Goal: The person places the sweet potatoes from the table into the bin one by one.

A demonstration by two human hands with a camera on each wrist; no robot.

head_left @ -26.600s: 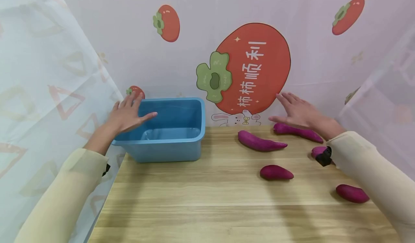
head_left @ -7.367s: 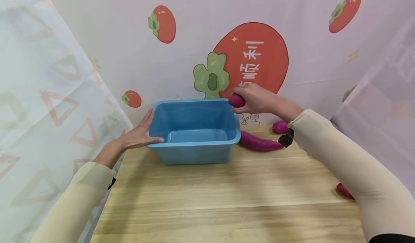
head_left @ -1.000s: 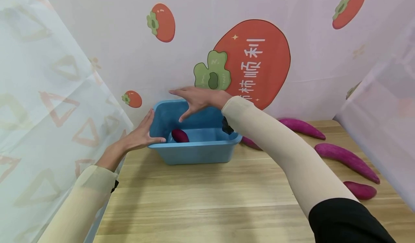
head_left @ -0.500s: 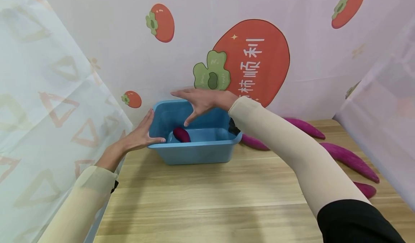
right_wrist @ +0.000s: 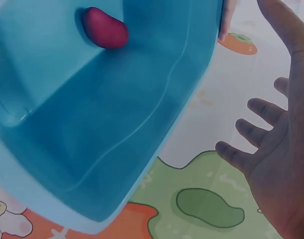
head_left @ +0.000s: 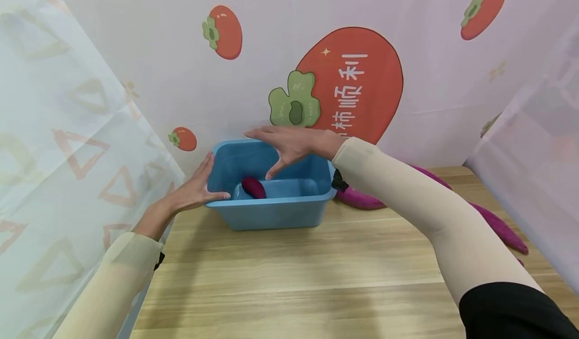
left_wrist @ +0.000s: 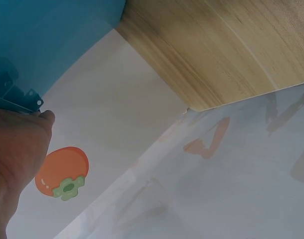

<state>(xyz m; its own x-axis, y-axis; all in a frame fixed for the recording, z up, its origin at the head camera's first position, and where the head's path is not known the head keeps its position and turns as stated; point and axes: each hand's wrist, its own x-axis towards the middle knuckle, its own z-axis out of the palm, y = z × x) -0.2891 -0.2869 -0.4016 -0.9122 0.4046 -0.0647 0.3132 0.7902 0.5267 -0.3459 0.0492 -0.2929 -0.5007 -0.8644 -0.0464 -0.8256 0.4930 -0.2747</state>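
A blue plastic bin stands near the back left of the table. My left hand holds its left rim, with the thumb over the edge and the fingers along the outside; in the left wrist view most of those fingers are hidden. One purple sweet potato lies on the bin's floor toward the left. Above the bin hovers my right hand, fingers spread and holding nothing. To the right of the bin another sweet potato lies on the table, partly hidden by my right sleeve.
Beyond my right arm lie more sweet potatoes, one at the back and a long one, both partly covered by the sleeve. The wooden table meets a printed cloth at the back and sides.
The right hand has drawn a little to the right over the bin, fingers still spread. The sweet potato in the bin has shifted slightly and come to rest. My left hand stays put.
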